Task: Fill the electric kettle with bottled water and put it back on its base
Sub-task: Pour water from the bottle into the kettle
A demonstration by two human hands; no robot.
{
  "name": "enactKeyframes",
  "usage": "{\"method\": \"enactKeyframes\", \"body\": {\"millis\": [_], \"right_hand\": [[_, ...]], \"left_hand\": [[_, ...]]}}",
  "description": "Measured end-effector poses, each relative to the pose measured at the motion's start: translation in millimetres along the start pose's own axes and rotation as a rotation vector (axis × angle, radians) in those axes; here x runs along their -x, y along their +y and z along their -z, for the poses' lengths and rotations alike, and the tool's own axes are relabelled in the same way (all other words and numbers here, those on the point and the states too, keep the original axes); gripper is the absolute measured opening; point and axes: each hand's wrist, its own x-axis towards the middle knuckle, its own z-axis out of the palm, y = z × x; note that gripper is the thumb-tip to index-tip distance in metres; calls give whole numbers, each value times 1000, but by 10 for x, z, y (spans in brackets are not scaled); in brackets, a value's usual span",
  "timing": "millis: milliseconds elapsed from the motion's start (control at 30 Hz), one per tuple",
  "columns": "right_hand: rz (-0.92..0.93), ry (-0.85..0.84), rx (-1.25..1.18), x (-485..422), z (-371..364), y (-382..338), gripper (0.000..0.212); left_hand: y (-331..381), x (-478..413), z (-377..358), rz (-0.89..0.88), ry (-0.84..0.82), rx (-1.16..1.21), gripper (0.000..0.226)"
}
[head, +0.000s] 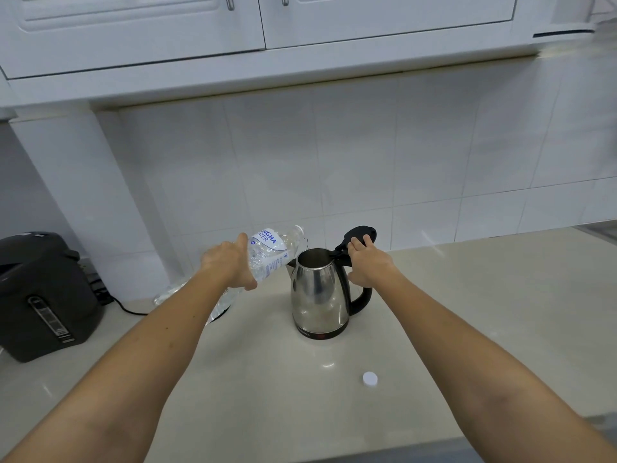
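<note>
A steel electric kettle [319, 295] with a black handle stands on the counter, its black lid [360, 234] flipped up. My right hand [369, 262] rests on the top of the handle, fingers against the raised lid. My left hand [230, 262] grips a clear water bottle [273, 253] with a blue-lettered label. The bottle is tilted, its open neck just above the kettle's rim on the left. A white bottle cap [370, 378] lies on the counter in front of the kettle. The kettle's base shows partly behind my left forearm [218, 312].
A dark thermo pot [43, 295] stands at the left with a black cord [123, 307] running along the counter. White tiled wall behind, white cabinets [267, 21] overhead. The beige counter [467, 312] stretches to the right.
</note>
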Motion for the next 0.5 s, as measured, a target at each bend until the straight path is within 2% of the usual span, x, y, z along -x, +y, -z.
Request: {"method": "enactKeyframes", "body": {"millis": [500], "right_hand": [[6,6,-4,12,11,-4,74]], "left_hand": [[-26,0,-16,-4,-1,-5,72]]}}
